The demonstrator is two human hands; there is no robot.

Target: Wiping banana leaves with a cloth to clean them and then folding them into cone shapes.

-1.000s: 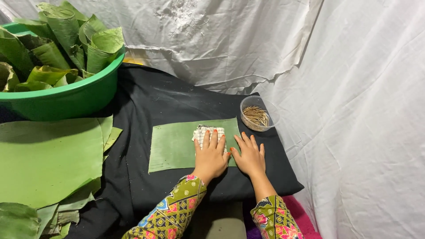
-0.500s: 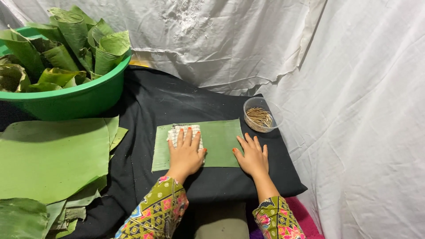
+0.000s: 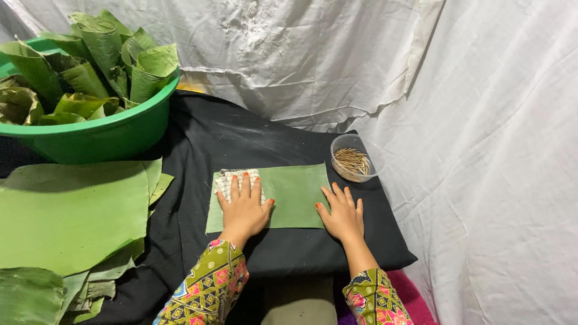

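I see both hands pressed flat on a rectangular green leaf piece (image 3: 295, 195) that lies on the black-draped worktop (image 3: 241, 138). My left hand (image 3: 244, 207) has its fingers spread and lies on a small checked cloth (image 3: 226, 179) at the leaf's left end, bearing on it with the palm rather than gripping it. My right hand (image 3: 343, 213) is open too, fingers fanned, resting on the leaf's lower right corner and holding nothing.

In my judgement the leaf could split along its grain if the cloth is dragged hard while the other hand pins the corner. The clear cup of small sticks (image 3: 353, 159) stands just beside the leaf's upper right corner, near the worktop's edge, so a wide sweep of the right hand could tip it off. The stack of big leaves (image 3: 72, 210) on the left overhangs loosely and may slide.

Much of the cloth is hidden under my palm, so I cannot tell if it is damp or folded. The green basin (image 3: 90, 135) of rolled leaves is cut off at the left edge, and its contents lower down are out of sight.
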